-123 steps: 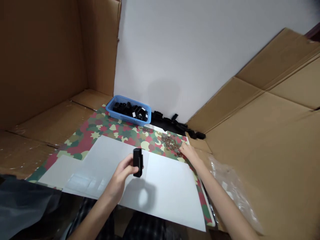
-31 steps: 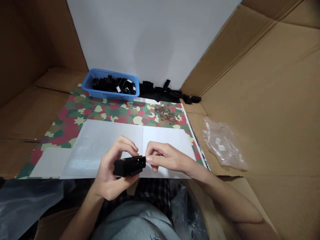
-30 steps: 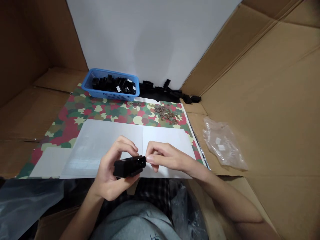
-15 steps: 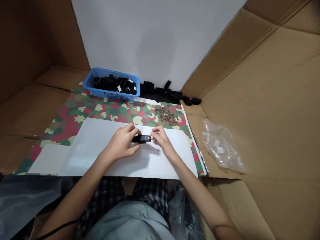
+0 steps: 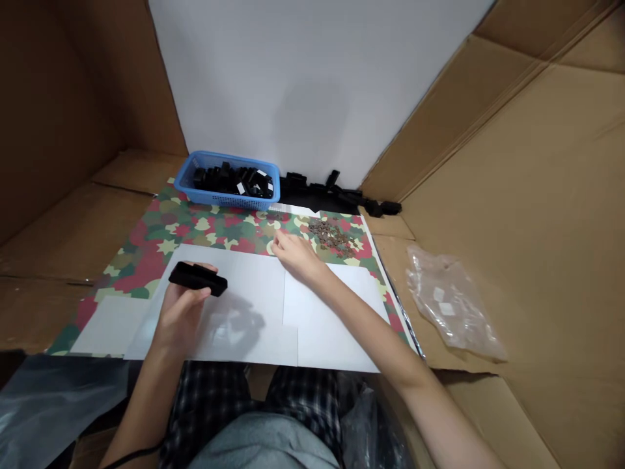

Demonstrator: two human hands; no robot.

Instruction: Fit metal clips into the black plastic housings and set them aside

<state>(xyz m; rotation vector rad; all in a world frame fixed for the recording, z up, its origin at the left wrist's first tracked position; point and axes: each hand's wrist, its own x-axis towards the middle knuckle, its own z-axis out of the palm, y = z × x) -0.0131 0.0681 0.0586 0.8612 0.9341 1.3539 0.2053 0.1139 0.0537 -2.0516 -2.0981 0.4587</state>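
Your left hand (image 5: 180, 314) clasped the black housing (image 5: 198, 279) — best kept level — while your right hand (image 5: 294, 255), fingers loosely curled and seemingly empty, lay beside the metal pieces (image 5: 332, 234); single pinches suited.

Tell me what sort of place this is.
Probably a makeshift small-parts assembly bench: cardboard sheets wall it in, a blue basket holds black plastic parts, and a pile of small brownish pieces lies on the patterned mat.

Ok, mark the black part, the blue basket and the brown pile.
black part (image 5: 198, 279): head view, middle of its top face.
blue basket (image 5: 219, 198): head view, its front wall.
brown pile (image 5: 332, 234): head view, centre of the heap.
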